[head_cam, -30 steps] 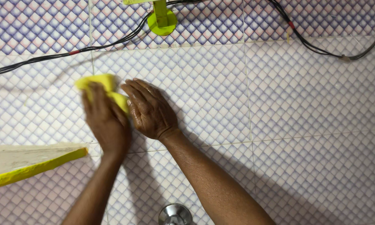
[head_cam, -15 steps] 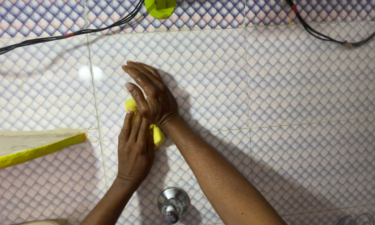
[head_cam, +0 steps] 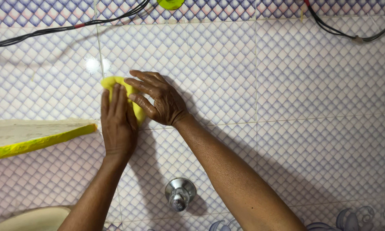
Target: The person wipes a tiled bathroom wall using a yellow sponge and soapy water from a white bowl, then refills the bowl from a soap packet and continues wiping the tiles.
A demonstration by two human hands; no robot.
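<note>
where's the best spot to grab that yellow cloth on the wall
Probably the free upper-left corner of the yellow cloth, coming from above left. The left hand and right hand lie flat over the rest, pressing it to the tiled wall, so only that edge shows.

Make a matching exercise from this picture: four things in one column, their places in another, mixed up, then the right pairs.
Things:
1. yellow cloth
2. metal tap
3. black cables
4. yellow-edged shelf

Places:
A. along the top of the tiled wall
B. under the left hand and right hand
C. at the left edge
D. low on the wall, between the forearms

Pairs: 1-B, 2-D, 3-A, 4-C
</note>
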